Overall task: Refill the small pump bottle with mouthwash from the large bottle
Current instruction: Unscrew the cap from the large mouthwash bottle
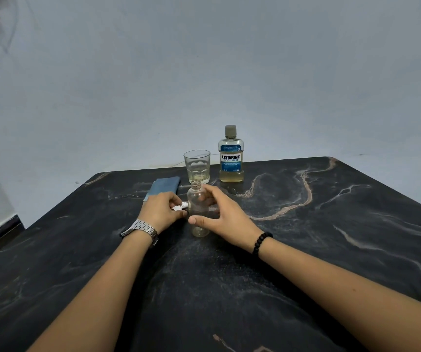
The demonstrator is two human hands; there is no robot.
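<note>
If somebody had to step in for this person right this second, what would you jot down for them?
Left hand: closed on the white pump top, low by the table, just left of the small bottle.
Right hand: open, curved around the small bottle, fingers behind it, thumb in front; contact is unclear.
Small bottle: upright, neck open, almost empty.
Large mouthwash bottle: at the back, cap on, partly full.
Glass: beside the large bottle, a little liquid in it. Blue cloth lies at back left.
Done: pump is off.
Left: uncap the large bottle, pour into the small one, refit the pump.
</note>
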